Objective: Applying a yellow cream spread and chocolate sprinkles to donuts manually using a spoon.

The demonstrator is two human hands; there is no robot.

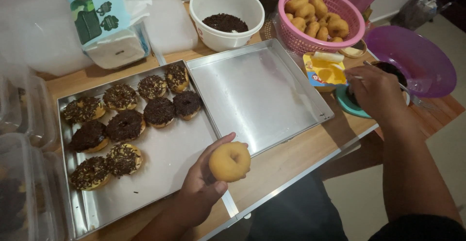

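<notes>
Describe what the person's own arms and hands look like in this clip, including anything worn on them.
Both hands are bare: no gloves, rings, watch or bracelet show on the left hand or the right hand. Both forearms are uncovered too. A dark edge at the bottom right corner near the right arm may be a sleeve or other clothing; it is too dim to tell. The fingers carry no visible markings.

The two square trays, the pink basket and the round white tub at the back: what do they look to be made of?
The two flat square trays look like thin metal, probably aluminium: dull silver sheen, folded rims, soft reflections. The pink round basket holding plain doughnuts looks like moulded plastic, going by its even colour and slotted lattice wall. The round white tub of chocolate sprinkles seems to be smooth, glossy plastic, though the look leaves that open.
</notes>
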